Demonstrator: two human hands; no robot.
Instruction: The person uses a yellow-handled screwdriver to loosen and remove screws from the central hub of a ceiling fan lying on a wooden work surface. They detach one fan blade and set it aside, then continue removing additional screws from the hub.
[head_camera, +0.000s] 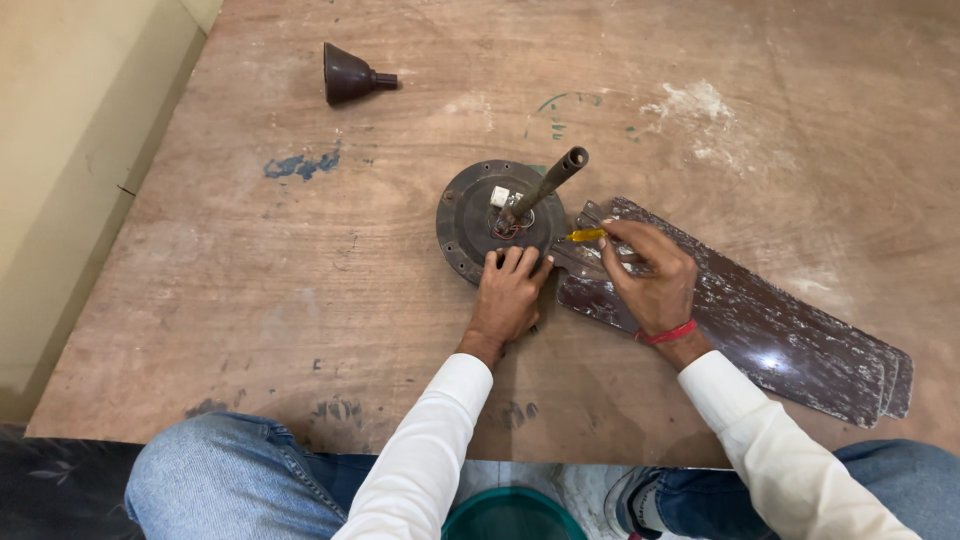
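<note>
Brown round metal fan motor (480, 215) sits mid-frame on the plywood bench (300, 300); left hand (507, 295) presses its rim, fingers spread, while right hand (650, 275) grips a yellow-handled screwdriver (586, 236) over dark stacked fan blades (770, 330).

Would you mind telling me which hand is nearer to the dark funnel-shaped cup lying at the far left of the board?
Left. The left hand rests on the round fan motor, below-right of the cup; the right hand, gripping a yellow-handled screwdriver, is farther right.
</note>
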